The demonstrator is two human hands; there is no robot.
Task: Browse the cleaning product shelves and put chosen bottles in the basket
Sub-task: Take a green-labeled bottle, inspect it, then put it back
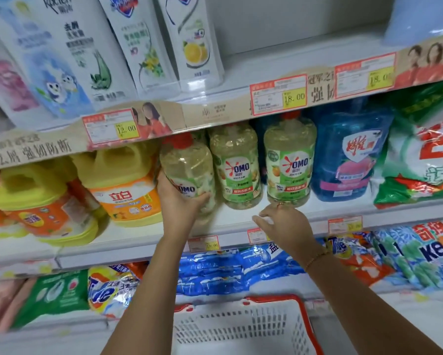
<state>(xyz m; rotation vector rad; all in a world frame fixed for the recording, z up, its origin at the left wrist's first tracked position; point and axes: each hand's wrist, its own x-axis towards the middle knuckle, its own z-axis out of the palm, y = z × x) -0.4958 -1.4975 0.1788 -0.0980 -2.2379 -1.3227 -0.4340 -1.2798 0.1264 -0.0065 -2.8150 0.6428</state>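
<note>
At centre I see the OMO bottle (187,172): pale yellow, see-through, with a red cap and a green label bearing a red-and-white logo. Centre left, yellow jugs (123,180) wear orange labels. Right of centre, a blue pouch (348,155) shows a pink-and-white label. Bottom centre, the basket (241,326) is white lattice with a red rim.

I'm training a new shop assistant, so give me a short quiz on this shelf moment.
1. True or false: the left hand grips an OMO bottle.
2. The right hand is: A gripping a bottle; B open, holding nothing; C clenched in a fist.
3. What colour is the rim of the basket?
Key: 1 true; 2 B; 3 red.
</note>
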